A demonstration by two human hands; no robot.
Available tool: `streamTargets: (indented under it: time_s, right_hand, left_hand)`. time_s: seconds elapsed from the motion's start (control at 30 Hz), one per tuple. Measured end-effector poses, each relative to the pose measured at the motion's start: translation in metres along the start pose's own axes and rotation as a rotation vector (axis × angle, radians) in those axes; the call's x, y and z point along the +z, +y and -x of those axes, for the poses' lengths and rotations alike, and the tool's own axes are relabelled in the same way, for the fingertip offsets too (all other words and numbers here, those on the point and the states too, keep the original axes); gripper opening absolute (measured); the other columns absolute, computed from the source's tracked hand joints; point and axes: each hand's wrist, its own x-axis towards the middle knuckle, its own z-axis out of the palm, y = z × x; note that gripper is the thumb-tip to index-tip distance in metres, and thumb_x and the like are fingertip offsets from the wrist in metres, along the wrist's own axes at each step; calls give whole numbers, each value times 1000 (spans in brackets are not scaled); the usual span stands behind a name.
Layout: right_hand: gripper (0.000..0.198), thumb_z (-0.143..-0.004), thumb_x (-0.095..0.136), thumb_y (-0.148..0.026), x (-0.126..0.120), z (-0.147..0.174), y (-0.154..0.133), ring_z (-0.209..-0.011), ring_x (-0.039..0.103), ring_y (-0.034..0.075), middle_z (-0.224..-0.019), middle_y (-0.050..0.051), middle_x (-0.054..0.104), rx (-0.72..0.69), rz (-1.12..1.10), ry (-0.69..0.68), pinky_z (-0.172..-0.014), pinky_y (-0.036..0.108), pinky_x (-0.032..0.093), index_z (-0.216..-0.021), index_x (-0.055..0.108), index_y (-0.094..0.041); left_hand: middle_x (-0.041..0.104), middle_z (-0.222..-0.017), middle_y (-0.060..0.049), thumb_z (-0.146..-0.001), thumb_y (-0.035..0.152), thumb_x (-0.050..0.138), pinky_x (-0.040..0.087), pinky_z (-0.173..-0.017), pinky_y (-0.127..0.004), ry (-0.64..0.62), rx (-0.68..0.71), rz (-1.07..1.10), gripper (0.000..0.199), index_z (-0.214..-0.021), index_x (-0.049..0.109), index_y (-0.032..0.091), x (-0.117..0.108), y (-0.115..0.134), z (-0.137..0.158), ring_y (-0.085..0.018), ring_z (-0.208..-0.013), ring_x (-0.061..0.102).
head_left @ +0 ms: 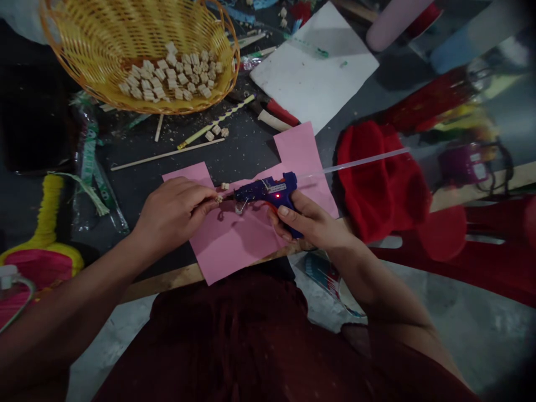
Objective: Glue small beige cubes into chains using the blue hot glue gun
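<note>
My right hand (307, 220) is closed around the grip of a blue hot glue gun (262, 191), whose red light is lit. A long clear glue stick (364, 161) sticks out of its back end. My left hand (178, 209) pinches a small pale wooden piece (219, 199) at the fingertips, right by the gun's nozzle. A second small wooden piece (225, 186) lies just beyond it. Beneath both hands spreads a pink paper sheet (234, 245) with cut-out edges, reaching over the table's front edge.
A yellow wicker basket (96, 33) holds many small wooden pieces (167, 75). Nearby lie a thin stick (167, 154), a striped pencil (215, 121), red-handled pliers (278, 111) and a white sheet (314, 67). Red cloth (381, 178) sits at right, a yellow-handled object (48, 212) at left.
</note>
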Motion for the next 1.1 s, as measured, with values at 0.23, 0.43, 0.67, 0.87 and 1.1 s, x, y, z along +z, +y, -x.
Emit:
streamTargets:
  time_s: [0.23,0.43,0.67,0.87,1.1]
  right_hand:
    - [31,-94,52,-50,1,0,0,-55,45,7,-71,-4,50,-13,-11,-21,-52,24,39,-93,41,-21]
    - [30,-94,52,-49,1,0,0,-55,46,7,-69,-4,50,2,-2,-14,-52,24,39,-97,44,-19]
    - [27,-95,52,-46,1,4,1,-56,47,7,-75,-3,52,13,-26,-6,-52,24,39,-96,44,-20]
    - [23,-94,54,-42,3,4,-1,-55,47,6,-89,0,55,-8,-105,62,-47,23,36,-97,46,-21]
    - [22,-95,53,-42,4,2,1,-55,48,6,-86,0,55,-30,-95,43,-49,23,39,-96,49,-20]
  left_hand:
    - [74,-102,-4,-95,40,48,49,-86,-37,20,14,-5,28,-105,70,25,1,-1,1,-23,-97,66]
    - [74,-100,-5,-95,41,49,50,-85,-39,25,7,13,29,-104,71,24,1,-1,0,-24,-95,66]
    - [74,-99,-4,-95,40,48,49,-84,-38,19,24,-13,29,-103,70,24,1,0,0,-23,-95,66]
    - [74,-99,-5,-95,41,48,50,-84,-38,26,21,-16,30,-101,71,23,0,2,-1,-24,-95,66]
    - [74,-98,-5,-95,39,48,50,-84,-38,32,13,-16,29,-100,72,23,-1,3,-1,-23,-94,67]
